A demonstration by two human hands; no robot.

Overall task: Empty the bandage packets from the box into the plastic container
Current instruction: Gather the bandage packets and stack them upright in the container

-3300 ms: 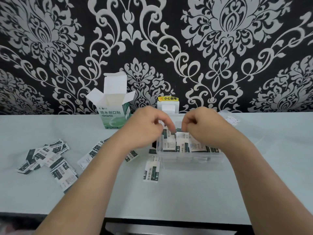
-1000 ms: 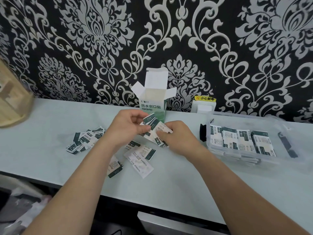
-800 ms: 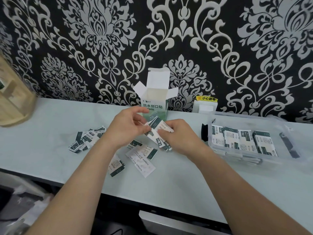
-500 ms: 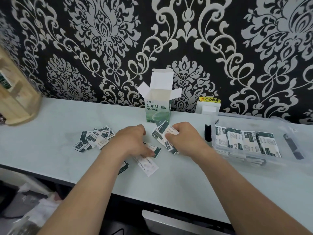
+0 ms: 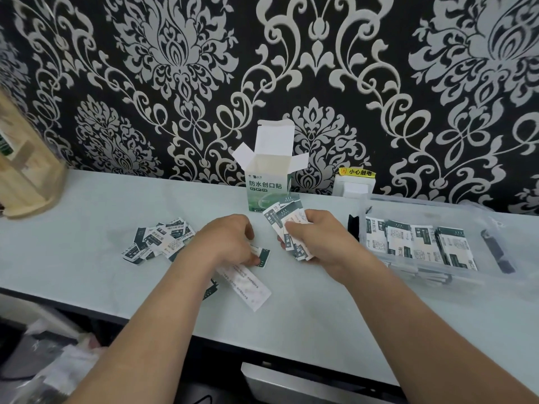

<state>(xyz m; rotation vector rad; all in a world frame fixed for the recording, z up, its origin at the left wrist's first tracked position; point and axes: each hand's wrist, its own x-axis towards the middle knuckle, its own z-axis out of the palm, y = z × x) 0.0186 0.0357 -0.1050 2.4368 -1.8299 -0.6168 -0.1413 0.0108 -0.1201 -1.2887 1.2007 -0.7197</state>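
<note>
Under your left hand [image 5: 227, 243], the fingertips touch a bandage packet [image 5: 262, 255] lying flat on the tabletop [image 5: 87, 223]; you cannot tell whether they pinch it. Your right hand [image 5: 318, 243] grips a fanned stack of packets [image 5: 284, 217], just in front of the open box [image 5: 268, 188]. Right of that hand sits the plastic container [image 5: 423, 207], more packets inside.

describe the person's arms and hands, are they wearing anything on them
The left arm and right arm are bare as far as the picture shows, with no sleeves in view. The left hand and right hand are bare too: no gloves, and no rings, watch or bracelet can be seen.
</note>
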